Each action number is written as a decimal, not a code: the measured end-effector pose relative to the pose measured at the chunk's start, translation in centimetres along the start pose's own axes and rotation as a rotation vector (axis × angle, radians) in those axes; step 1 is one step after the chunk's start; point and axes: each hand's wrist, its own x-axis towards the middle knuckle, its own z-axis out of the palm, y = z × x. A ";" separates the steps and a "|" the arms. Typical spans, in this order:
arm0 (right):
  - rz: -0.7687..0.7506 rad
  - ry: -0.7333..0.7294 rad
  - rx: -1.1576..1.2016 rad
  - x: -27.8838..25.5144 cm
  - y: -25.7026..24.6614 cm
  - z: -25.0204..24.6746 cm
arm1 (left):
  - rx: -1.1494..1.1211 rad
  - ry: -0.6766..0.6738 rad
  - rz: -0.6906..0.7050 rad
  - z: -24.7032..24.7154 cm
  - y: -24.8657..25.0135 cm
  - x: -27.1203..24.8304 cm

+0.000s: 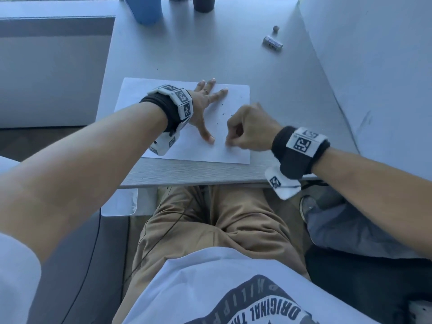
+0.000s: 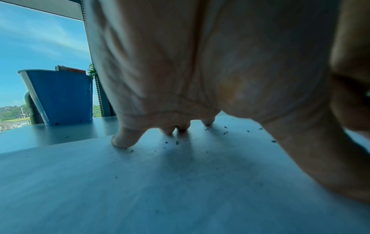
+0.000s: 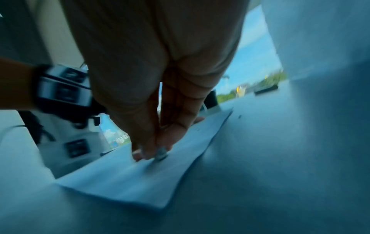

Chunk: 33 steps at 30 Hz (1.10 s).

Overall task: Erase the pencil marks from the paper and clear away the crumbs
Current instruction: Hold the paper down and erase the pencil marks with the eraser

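Paper (image 1: 233, 94) is lying flat on the table (image 1: 210, 54), close to its near edge and roughly midway along it. The left hand (image 1: 203, 106) is pressing down on the sheet with its fingers spread and straight, the fingertips (image 2: 122, 140) touching the surface. The right hand (image 1: 247, 127) is curled into a loose fist over the right half of the sheet, pinching a small greyish eraser (image 3: 161, 152) between thumb and fingers, with the eraser's tip sitting on the paper. Dark crumbs (image 1: 223, 112) are lying scattered on the sheet between the two hands and around the left fingertips. A small wrapped block (image 1: 272, 43) and a tiny round lump (image 1: 276, 28) are sitting well apart from the paper towards the far right corner. A blue tub (image 1: 146, 8) and a dark cup (image 1: 203, 3) are standing at the far edge.
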 end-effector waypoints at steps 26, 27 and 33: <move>0.064 0.057 0.015 0.7 1.9 -1.0 | -0.006 0.009 0.019 -0.1 -0.1 0.0; 0.089 0.081 0.009 1.0 2.2 -1.4 | -0.007 0.009 0.019 -0.1 -0.1 0.0; 0.171 0.207 0.046 3.1 4.1 -4.1 | -0.043 0.027 0.065 0.5 -1.2 0.4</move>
